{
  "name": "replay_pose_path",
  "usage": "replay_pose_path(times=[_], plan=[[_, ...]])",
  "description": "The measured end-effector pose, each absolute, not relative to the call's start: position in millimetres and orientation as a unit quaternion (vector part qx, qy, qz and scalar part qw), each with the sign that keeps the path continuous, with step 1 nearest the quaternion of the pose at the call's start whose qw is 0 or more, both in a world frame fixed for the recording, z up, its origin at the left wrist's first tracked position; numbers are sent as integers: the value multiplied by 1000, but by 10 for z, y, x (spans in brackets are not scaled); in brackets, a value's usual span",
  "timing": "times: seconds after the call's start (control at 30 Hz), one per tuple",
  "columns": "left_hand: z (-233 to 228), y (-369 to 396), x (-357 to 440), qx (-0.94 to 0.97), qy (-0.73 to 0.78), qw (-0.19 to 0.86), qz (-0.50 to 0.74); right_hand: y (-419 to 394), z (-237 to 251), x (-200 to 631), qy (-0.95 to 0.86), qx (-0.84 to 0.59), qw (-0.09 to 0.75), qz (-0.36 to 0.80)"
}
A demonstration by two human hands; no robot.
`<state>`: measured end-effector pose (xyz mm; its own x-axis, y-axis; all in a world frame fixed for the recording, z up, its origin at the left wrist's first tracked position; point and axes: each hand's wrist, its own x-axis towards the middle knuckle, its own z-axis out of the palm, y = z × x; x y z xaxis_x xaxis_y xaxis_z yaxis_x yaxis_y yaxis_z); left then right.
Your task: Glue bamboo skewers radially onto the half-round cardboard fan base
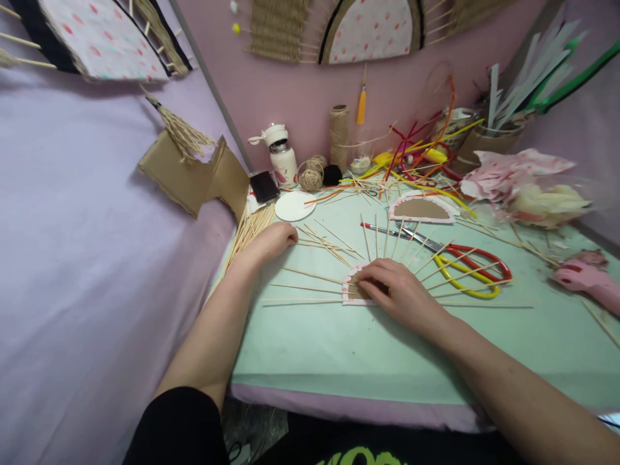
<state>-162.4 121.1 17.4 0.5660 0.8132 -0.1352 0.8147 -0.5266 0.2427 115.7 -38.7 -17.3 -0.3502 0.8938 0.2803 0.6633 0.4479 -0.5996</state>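
Note:
A small cardboard half-circle (354, 293) with a pink-spotted white fabric edge lies on the table, thin wooden sticks fanning out from it like rays. My right hand (400, 287) rests over it with bent fingers, holding it down and hiding much of its middle. To the left, my left hand (278, 240) is closed, its fingertips down beside a loose heap of thin wooden sticks (329, 244); whatever is between them is hidden. Red-and-yellow-handled scissors (448, 254) lie under the right-hand rays.
A larger bundle of sticks (252, 232) lies along the left edge. Behind stand a white bottle (283, 161), a twine ball (312, 174) and a twine spool (339, 139). Another cardboard half-circle (421, 208) lies farther back. At right is a pink glue gun (586, 279).

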Motion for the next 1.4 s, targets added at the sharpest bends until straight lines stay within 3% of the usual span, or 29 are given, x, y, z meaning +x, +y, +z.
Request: replay_pose_path(times=[0.37,0.57,1.0,1.4], plan=[[313,1164,-1840,874,473,108,11,-380,-145,1182,-787,-496,317,186],[403,991,-1671,883,436,172,6,-372,-138,1215,-737,-545,358,179],[415,797,-1444,862,455,199,-98,-367,-179,1194,-781,-512,298,198],[469,768,-1482,854,464,220,-79,-367,-222,1170,-796,-512,262,187]])
